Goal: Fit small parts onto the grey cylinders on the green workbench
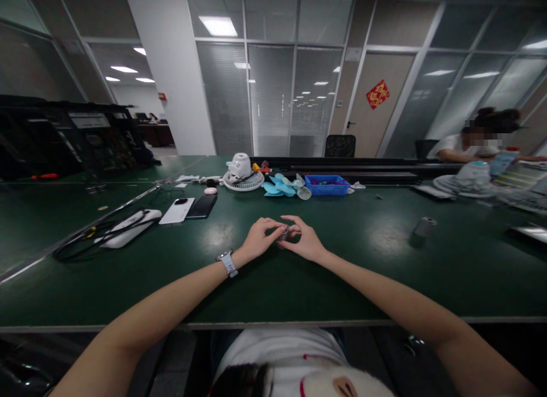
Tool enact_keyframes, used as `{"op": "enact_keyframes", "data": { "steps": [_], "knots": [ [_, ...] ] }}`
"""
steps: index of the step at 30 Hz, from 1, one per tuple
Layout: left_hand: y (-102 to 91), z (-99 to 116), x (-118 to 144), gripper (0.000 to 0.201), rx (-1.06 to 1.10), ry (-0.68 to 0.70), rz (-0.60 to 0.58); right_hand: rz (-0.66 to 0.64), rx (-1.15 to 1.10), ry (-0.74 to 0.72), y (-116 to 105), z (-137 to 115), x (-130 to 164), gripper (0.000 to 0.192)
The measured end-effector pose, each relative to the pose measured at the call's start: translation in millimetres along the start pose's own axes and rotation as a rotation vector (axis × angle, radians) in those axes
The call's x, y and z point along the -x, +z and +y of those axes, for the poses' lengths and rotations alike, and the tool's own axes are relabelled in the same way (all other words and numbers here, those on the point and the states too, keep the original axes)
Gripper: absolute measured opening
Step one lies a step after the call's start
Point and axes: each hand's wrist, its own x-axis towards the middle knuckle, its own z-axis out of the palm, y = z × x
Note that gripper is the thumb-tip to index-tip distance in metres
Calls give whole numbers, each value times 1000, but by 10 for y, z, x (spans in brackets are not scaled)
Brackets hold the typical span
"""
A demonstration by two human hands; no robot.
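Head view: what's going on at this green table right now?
A person's left hand and right hand meet over the green table, pinching a small dark part between the fingertips; what it is can't be made out. Two phones, a white fan and a blue tray lie beyond. Another person sits far right.

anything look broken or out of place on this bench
Yes: the white fan is in pieces, its grille lying flat and the blue blades loose beside it. The left hand and right hand pinch a small part between them.
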Motion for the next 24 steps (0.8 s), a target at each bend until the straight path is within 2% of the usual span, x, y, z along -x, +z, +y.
{"op": "enact_keyframes", "data": {
  "steps": [5, 8, 10, 14, 17, 20, 22, 24],
  "knots": [
    [0, -25, -21, 25, -43, 13, 104, -1, 71, -41, 19, 21, -8, 68],
    [-33, -46, -44, 26, -33, -24, 195, 19, 85, -47, 26, 40, -14, 67],
    [-68, -92, -54, 26, -59, -66, 208, 21, 92, -35, 29, 32, -5, 69],
    [-102, -255, -49, 27, -157, -153, 88, 47, 105, -13, 36, -11, 31, 85],
    [-64, -379, -33, 27, -222, -155, -31, 67, 127, 1, -24, 1, 11, 88],
    [-17, -461, -14, 27, -276, -140, -101, 198, 234, 39, -286, 119, -91, 86],
    [-5, -489, -4, 28, -285, -149, -120, 368, 358, 101, -614, 271, -162, 84],
    [-10, -500, 2, 30, -285, -166, -126, 560, 505, 210, -1033, 463, -181, 82]
  ]
}}
